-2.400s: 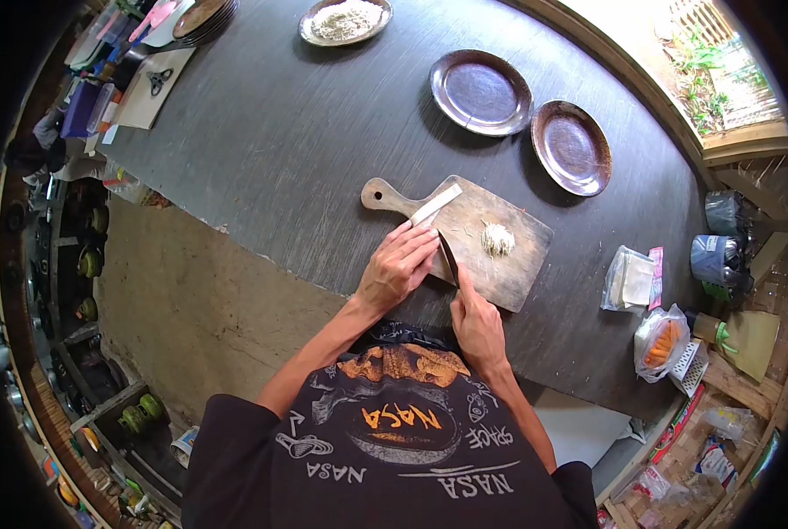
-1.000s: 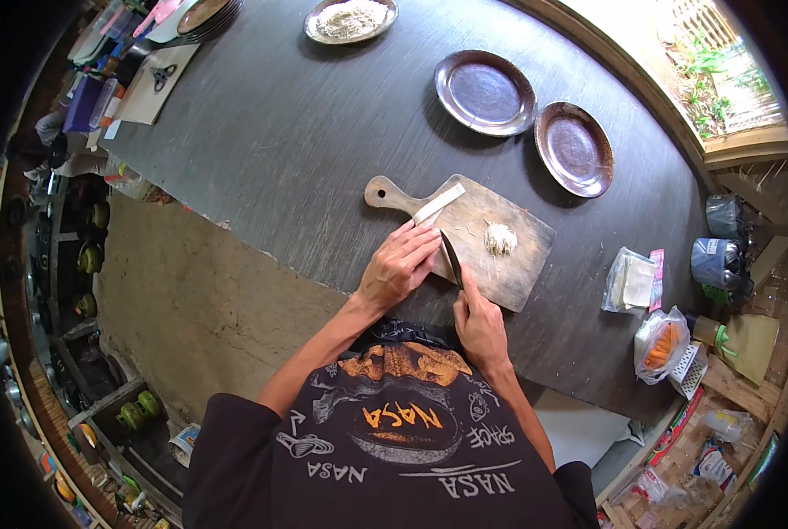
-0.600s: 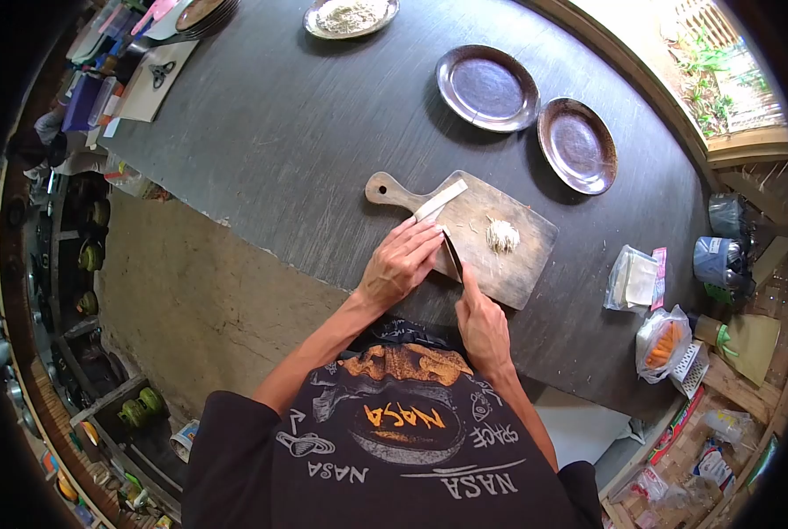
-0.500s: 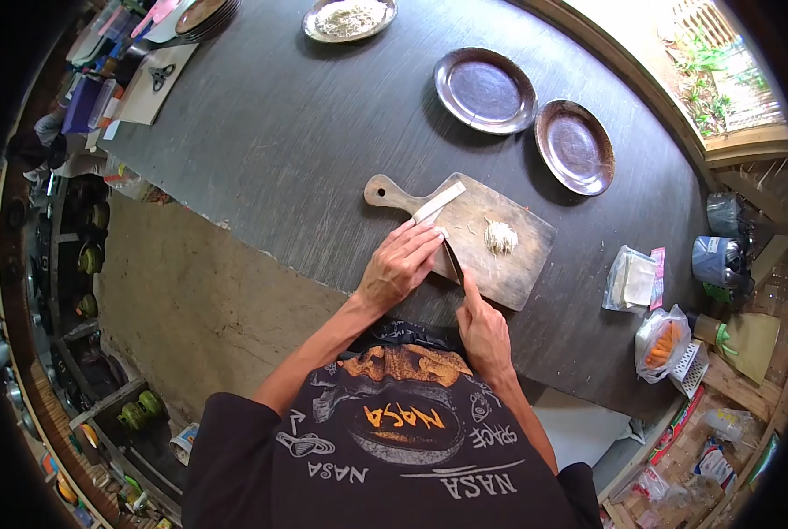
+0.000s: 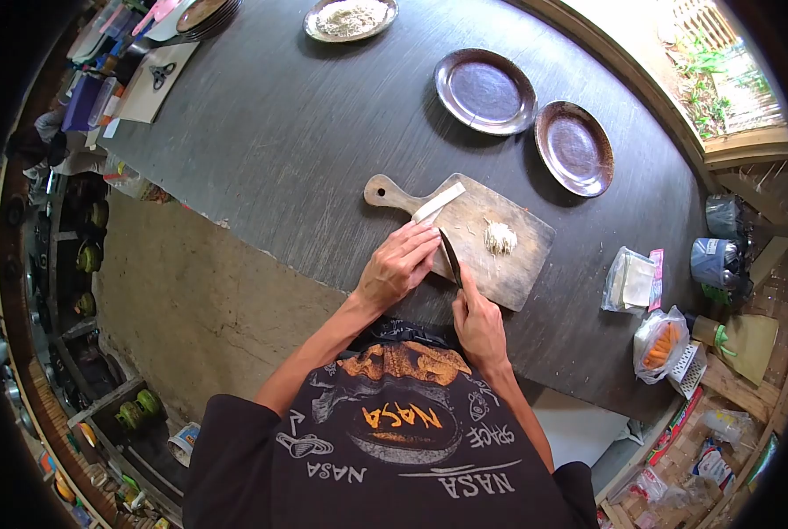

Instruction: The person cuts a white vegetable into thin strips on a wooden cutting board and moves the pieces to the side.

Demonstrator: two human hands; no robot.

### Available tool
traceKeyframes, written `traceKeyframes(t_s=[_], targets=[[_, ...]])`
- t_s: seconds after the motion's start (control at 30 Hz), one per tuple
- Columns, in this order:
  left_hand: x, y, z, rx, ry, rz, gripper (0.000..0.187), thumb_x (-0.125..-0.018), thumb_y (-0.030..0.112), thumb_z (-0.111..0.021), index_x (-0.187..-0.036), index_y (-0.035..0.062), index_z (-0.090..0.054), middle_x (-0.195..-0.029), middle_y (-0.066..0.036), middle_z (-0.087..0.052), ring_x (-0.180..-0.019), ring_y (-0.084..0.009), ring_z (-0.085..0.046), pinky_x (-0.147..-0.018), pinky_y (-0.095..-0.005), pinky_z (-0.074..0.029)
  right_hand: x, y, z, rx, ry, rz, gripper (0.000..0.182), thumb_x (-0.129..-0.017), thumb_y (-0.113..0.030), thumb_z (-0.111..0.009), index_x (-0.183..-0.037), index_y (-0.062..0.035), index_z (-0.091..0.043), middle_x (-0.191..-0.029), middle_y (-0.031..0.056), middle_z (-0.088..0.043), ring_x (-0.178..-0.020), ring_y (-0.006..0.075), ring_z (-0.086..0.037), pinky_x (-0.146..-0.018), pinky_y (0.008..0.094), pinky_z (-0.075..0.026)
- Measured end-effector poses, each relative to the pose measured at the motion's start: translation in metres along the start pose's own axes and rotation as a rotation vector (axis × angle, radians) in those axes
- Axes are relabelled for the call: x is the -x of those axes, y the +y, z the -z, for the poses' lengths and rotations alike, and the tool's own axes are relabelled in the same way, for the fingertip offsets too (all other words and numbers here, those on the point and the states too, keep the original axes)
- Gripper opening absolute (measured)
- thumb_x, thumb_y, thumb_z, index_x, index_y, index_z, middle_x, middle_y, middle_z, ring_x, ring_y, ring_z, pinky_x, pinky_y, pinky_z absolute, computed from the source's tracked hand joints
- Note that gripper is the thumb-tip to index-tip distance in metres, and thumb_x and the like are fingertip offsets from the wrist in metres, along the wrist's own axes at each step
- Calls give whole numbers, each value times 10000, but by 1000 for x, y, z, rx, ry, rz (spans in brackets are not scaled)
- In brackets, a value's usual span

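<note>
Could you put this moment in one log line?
left hand on strip | right hand holding knife | shreds heaped on board

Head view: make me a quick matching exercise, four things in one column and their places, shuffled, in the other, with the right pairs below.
Things
1. knife
2. pale shredded pile
3. scissors
4. carrots

Places
A. inside a clear plastic bag
B. heaped on the cutting board
C. on a flat pale sheet
D. gripped in the right hand

Pairs: 1-D, 2-B, 3-C, 4-A
</note>
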State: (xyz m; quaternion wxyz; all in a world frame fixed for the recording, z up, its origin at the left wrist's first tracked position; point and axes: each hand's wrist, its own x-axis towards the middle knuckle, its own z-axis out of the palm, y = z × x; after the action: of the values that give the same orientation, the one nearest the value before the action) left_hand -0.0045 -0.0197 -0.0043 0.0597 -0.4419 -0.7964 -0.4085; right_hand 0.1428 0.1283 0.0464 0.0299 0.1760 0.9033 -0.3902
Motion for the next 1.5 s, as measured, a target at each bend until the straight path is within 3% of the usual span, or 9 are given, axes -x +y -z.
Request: traceKeyframes(t_s=[0.3, 0.73, 0.8, 0.93, 1.0, 1.1, 1.43, 1.5], targets=[[1, 1, 2, -38, -41, -8, 336, -919, 73, -725, -1244, -17, -716, -1324, -117, -706, -1316, -262, -626, -1179, -440, -459, -5, -17, 8, 97, -60, -114, 670, -950, -16, -614, -1588, -80, -419, -904, 269, -682, -825, 456, -700, -768, 524, -530], [1, -5, 3, -40, -65, -59, 327, -938, 109, -717, -1243, -7, -717, -1333, -118, -701, -1317, -263, -622, -1182, -444, -455, 5, -7, 4, 103, -45, -98, 704, -944, -12, -626, -1606, -113, -408, -875, 239, -674, -793, 435, -696, -748, 520, -529], [0, -3, 4, -63, -45, -74, 300, -891, 57, -765, -1188, 25, -750, -1285, -95, -730, -1283, -264, -651, -1133, -443, -508, 5, -7, 4, 128, -65, -131, 696, -949, -18, -622, -1604, -117, -411, -880, 243, -677, -800, 438, -698, -751, 526, -528], [2, -4, 3, -54, -42, -70, 297, -892, 60, -763, -1186, 28, -745, -1293, -96, -724, -1291, -268, -644, -1137, -444, -504, 4, -8, 4, 116, -71, -140, 687, -950, -23, -620, -1599, -119, -417, -881, 243, -679, -802, 440, -698, -751, 528, -528], [4, -4, 4, -118, -102, -100, 346, -935, 144, -722, -1250, 4, -708, -1356, -120, -686, -1326, -276, -611, -1187, -453, -446, 5, -10, 5, 132, -69, -145, 686, -947, -27, -622, -1597, -117, -418, -881, 235, -681, -801, 439, -697, -747, 527, -528], [5, -4, 3, -138, -115, -104, 363, -943, 155, -716, -1271, 2, -692, -1364, -126, -676, -1330, -278, -606, -1190, -454, -441, 8, -6, 6, 121, -70, -126, 688, -944, -29, -619, -1597, -111, -416, -876, 230, -684, -805, 441, -697, -747, 529, -528], [3, 3, -1, -119, -51, -66, 324, -918, 73, -739, -1236, 20, -721, -1302, -110, -713, -1302, -292, -632, -1134, -447, -502, 20, -2, 14, 138, -82, -120, 668, -949, -44, -605, -1591, -97, -428, -871, 241, -680, -786, 441, -690, -750, 517, -530], [4, 3, -1, -118, -36, -65, 323, -916, 64, -740, -1234, 14, -722, -1294, -113, -714, -1300, -294, -633, -1131, -449, -504, 21, 2, 14, 129, -91, -98, 678, -966, -101, -620, -1607, -146, -402, -865, 223, -701, -785, 438, -703, -725, 560, -549]])
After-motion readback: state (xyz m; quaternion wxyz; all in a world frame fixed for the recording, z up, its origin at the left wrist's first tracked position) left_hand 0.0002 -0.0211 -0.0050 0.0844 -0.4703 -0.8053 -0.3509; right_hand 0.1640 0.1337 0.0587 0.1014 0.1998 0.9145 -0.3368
